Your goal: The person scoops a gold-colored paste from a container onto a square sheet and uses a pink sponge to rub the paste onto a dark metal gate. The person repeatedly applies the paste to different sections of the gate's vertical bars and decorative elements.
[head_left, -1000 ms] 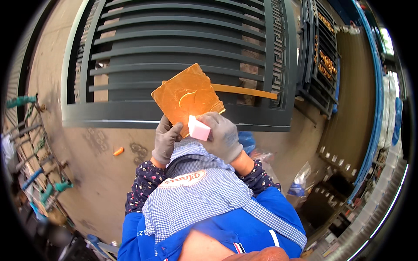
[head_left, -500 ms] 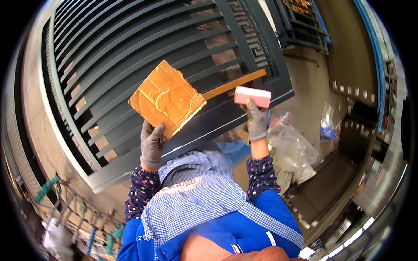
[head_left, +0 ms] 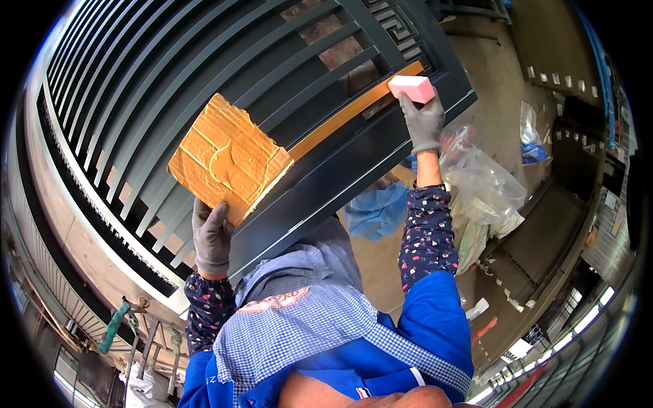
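Note:
My left hand (head_left: 212, 238), in a grey glove, grips the lower edge of a square of cardboard (head_left: 204, 129) with a ragged top edge. Gold-coloured paint covers the cardboard, with a thicker puddle in its middle. In my gloved right hand (head_left: 424, 125) is a pink sponge block (head_left: 413, 88), pinched between thumb and fingers. The block's left end meets the far part of a gold bar (head_left: 347, 114) on a dark grey slatted metal gate (head_left: 320, 187). Whether it presses on the bar, I cannot tell. The cardboard hides the bar's near end.
Beside the gold bar runs a fretwork panel (head_left: 401, 32) of the gate. Blue plastic sheeting (head_left: 377, 211) and clear plastic bags (head_left: 486, 177) lie on the floor to the right. At the lower left stands a metal-framed trolley (head_left: 146, 340) with a green-wrapped handle.
My right hand has reached forward, bringing the sponge block from beside the gold bar up to its far part. My left hand and the cardboard sit further left in view, and the view itself has shifted.

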Demonstrator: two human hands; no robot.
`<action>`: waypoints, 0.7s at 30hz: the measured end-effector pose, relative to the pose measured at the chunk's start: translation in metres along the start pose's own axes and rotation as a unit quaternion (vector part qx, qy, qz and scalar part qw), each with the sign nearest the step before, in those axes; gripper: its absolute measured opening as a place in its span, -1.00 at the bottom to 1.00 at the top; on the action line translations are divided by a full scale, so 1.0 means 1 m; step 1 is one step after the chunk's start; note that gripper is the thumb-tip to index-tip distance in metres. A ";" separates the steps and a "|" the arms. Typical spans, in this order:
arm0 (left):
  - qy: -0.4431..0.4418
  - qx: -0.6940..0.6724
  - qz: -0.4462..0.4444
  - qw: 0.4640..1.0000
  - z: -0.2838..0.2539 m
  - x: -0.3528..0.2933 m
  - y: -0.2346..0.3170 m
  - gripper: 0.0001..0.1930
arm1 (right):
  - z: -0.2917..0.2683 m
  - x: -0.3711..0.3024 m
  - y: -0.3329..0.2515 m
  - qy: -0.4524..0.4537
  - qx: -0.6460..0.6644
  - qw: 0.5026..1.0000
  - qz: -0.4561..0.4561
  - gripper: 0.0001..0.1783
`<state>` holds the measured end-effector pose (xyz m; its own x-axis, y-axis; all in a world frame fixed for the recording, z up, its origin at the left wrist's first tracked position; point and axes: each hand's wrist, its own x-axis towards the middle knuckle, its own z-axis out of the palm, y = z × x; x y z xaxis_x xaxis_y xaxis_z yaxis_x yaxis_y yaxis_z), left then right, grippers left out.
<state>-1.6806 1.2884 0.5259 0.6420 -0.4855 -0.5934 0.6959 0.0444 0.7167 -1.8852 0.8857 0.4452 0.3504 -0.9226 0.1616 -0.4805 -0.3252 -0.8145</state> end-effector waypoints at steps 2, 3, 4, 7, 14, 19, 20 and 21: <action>0.007 0.011 0.003 1.000 -0.003 0.001 0.000 -0.46 | 0.005 -0.002 -0.003 0.000 -0.012 1.000 -0.002 -0.63; 0.015 0.021 0.006 1.000 -0.001 0.002 0.000 -0.46 | 0.005 -0.004 -0.004 0.002 -0.019 1.000 -0.004 -0.63; 0.025 0.030 0.010 0.999 0.000 0.002 0.001 -0.46 | 0.005 -0.005 -0.012 0.002 -0.026 1.000 -0.006 -0.63; -0.026 0.047 0.011 0.999 -0.013 0.003 -0.002 -0.48 | 0.003 -0.015 -0.029 -0.014 -0.051 0.998 -0.019 -0.60; 0.051 0.033 0.014 0.998 -0.001 0.001 -0.003 -0.49 | 0.028 -0.078 -0.058 -0.040 -0.030 0.997 -0.063 -0.59; 0.035 0.056 0.025 0.997 -0.018 0.007 -0.014 -0.51 | 0.040 -0.136 -0.097 -0.126 0.003 0.988 -0.092 -0.58; 0.037 0.059 0.028 0.997 -0.020 0.008 -0.016 -0.51 | 0.042 -0.142 -0.099 -0.158 0.027 0.982 -0.099 -0.57; 0.037 0.057 0.026 0.997 -0.022 0.008 -0.017 -0.50 | 0.039 -0.138 -0.097 -0.141 0.034 0.985 -0.094 -0.57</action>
<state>-1.6801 1.3025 0.5007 0.7014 -0.4200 -0.5758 0.6222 -0.0332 0.7821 -1.8551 1.0528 0.4801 0.6427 -0.7493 0.1597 -0.3338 -0.4616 -0.8219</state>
